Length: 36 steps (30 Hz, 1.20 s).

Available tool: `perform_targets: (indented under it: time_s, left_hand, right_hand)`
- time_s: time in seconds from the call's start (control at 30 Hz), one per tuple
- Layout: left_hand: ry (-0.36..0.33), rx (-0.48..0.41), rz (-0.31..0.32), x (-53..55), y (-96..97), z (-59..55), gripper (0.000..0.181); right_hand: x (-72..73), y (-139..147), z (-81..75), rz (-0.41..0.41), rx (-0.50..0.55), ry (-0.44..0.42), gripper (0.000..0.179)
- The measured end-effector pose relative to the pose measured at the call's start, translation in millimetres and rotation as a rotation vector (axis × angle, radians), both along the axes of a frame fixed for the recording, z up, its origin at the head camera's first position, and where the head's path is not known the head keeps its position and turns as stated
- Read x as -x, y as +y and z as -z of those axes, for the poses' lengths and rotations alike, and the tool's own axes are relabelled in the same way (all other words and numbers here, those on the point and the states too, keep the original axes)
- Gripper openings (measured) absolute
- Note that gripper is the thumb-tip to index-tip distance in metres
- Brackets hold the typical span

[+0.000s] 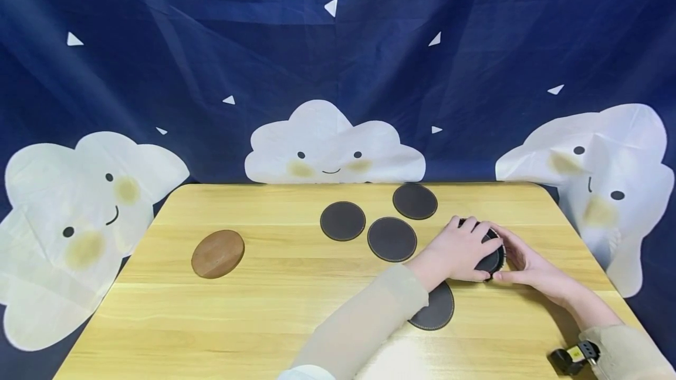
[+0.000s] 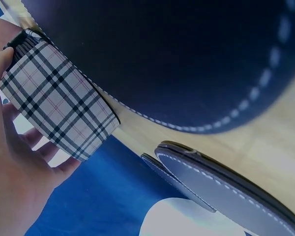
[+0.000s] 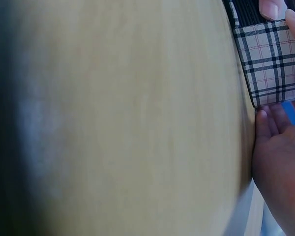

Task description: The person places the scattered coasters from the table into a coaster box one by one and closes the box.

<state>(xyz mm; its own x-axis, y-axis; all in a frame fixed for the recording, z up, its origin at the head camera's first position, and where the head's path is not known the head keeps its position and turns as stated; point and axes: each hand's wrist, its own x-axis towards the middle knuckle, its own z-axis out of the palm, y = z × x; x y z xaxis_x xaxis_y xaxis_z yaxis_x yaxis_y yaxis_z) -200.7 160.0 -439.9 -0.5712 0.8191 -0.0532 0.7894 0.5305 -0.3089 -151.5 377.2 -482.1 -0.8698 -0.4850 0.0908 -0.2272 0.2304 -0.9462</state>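
Note:
A round coaster holder (image 1: 492,260) with a black top stands at the right of the table; its side shows a plaid band in both wrist views. My left hand (image 1: 465,251) lies over it, with fingers across the top and the thumb at the near edge. My right hand (image 1: 530,268) curves round its right side, thumb in front and fingers behind. In the right wrist view, a ribbed black part of the holder (image 3: 270,64) shows above the plaid. A dark round coaster (image 1: 434,308) lies beneath my left forearm, partly covered by it.
Three more dark stitched coasters lie behind and left of my hands: one at the back edge (image 1: 415,201), one in the middle (image 1: 392,239) and one farther left (image 1: 342,221). A brown disc (image 1: 217,254) rests at the table's left. A blue cloud-print curtain (image 1: 338,63) hangs behind.

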Motion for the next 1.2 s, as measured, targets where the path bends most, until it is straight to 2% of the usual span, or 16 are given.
perform_targets:
  time_s: [0.47,0.6,0.73,1.2]
  left_hand:
    - [0.003,-0.012,0.024,3.4,-19.3,-1.1,0.069]
    - [-0.004,-0.019,0.027,4.2,-29.7,-3.6,0.070]
    - [0.017,-0.038,0.033,6.8,-41.8,-4.2,0.069]
    - [0.047,-0.108,0.002,18.3,-86.0,0.5,0.070]
  right_hand:
    - [0.9,0,2.6,-0.007,0.010,0.021,0.098]
    - [1.1,0,3.5,-0.001,0.007,0.026,0.099]
    - [0.9,0,3.6,0.000,0.007,0.027,0.099]
    - [0.5,-1,2.2,-0.009,0.035,0.027,0.099]
